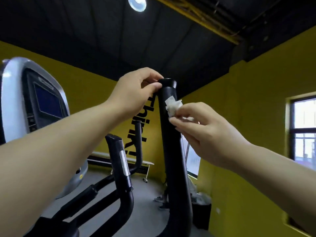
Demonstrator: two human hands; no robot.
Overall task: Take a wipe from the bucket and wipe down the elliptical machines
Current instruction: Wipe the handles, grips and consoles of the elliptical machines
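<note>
Wipe (pixel 173 106): white and crumpled, lying against the upper part of the tall black handlebar (pixel 172 147); its lower edge is hidden by fingers.
Cut off: the elliptical console (pixel 34 100) at the left edge; the handlebar's base.
Count: one wipe, one console, two hands.
Left hand (pixel 135 93): thumb and curled fingers pinch the handlebar's top end.
Right hand (pixel 201 132): bunched fingertips pinch the wipe.

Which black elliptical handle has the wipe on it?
The tallest handle, right of centre: the left hand grips its top and the right hand holds the white wipe against it. The shorter silver-plated handle goes untouched.
</note>
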